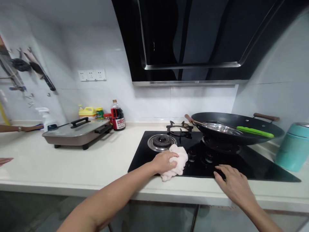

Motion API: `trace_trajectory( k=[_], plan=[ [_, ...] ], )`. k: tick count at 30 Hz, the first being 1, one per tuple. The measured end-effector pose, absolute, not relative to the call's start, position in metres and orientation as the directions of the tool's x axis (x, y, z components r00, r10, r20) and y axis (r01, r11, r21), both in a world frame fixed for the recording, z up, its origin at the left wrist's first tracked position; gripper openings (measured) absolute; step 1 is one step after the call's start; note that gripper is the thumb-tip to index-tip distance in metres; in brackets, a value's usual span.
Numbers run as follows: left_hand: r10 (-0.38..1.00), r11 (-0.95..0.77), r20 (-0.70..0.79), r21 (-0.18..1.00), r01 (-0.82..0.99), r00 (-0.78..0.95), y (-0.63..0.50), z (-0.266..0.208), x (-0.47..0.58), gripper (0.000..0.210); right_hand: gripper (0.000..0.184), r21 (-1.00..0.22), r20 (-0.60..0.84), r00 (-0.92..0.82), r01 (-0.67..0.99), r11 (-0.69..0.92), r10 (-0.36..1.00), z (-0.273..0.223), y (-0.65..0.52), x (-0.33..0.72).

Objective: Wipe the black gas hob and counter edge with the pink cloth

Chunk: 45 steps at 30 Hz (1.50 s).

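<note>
White tiled wall (152,104), three sockets (91,75); black range hood (193,38), pale countertop (103,161), grey cabinets (161,216)

cool, even light brightened the tiled wall (154,103) and pale counter (96,164), while the cabinets (156,216) below sat dim, the black hood (154,38) held dark reflections, and wide-angle distortion slanted the turquoise container (294,148) at the edge.

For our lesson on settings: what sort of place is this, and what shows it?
A kitchen, probably a home one: it has a gas cooktop, a wok and a range hood.
</note>
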<state>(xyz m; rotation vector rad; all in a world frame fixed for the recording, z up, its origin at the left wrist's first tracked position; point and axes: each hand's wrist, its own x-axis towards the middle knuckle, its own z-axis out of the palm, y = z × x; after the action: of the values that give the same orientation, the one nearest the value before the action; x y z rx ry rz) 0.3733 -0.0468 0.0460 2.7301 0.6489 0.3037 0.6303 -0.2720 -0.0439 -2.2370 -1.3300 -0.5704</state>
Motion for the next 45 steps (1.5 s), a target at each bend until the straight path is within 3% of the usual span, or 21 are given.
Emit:
trace_trajectory(
  k=[4, 8, 11, 16, 19, 24, 26, 36, 45],
  plan=[
    [0.429, -0.848, 0.079, 0.379, 0.371, 0.900, -0.066, 0.050, 0.342, 0.059, 0.050, -0.180, 0.558, 0.438, 0.893, -0.413, 0.705, -0.046, -0.272, 0.631],
    [0.445, -0.853, 0.019, 0.315, 0.417, 0.895, -0.075, 0.059, 0.337, 0.100, 0.053, -0.194, 0.550, 0.454, 0.886, -0.422, 0.700, -0.049, -0.271, 0.635],
    [0.463, -0.860, 0.030, 0.256, 0.441, 0.886, -0.082, 0.060, 0.354, 0.108, 0.054, -0.208, 0.537, 0.473, 0.877, -0.433, 0.699, -0.051, -0.270, 0.638],
    [0.430, -0.826, -0.075, 0.369, 0.426, 0.900, -0.096, 0.049, 0.394, 0.126, 0.056, -0.207, 0.536, 0.474, 0.876, -0.436, 0.699, -0.055, -0.271, 0.641],
    [0.400, -0.837, -0.066, 0.381, 0.393, 0.914, -0.099, 0.045, 0.409, 0.114, 0.056, -0.203, 0.535, 0.478, 0.873, -0.443, 0.696, -0.057, -0.271, 0.644],
    [0.405, -0.866, 0.098, 0.359, 0.348, 0.909, -0.097, 0.043, 0.413, 0.065, 0.058, -0.220, 0.524, 0.480, 0.874, -0.433, 0.704, -0.060, -0.272, 0.651],
    [0.426, -0.862, 0.128, 0.356, 0.360, 0.895, -0.094, 0.044, 0.408, 0.055, 0.058, -0.225, 0.516, 0.480, 0.875, -0.428, 0.710, -0.060, -0.272, 0.653],
    [0.807, -0.574, 0.095, 0.356, 0.737, 0.582, -0.027, 0.057, 0.307, 0.058, 0.059, -0.208, 0.501, 0.471, 0.880, -0.427, 0.726, -0.057, -0.272, 0.650],
    [0.905, -0.424, 0.168, 0.413, 0.806, 0.390, -0.031, 0.048, 0.213, 0.044, 0.059, -0.197, 0.503, 0.465, 0.883, -0.427, 0.729, -0.057, -0.270, 0.646]
  ],
)
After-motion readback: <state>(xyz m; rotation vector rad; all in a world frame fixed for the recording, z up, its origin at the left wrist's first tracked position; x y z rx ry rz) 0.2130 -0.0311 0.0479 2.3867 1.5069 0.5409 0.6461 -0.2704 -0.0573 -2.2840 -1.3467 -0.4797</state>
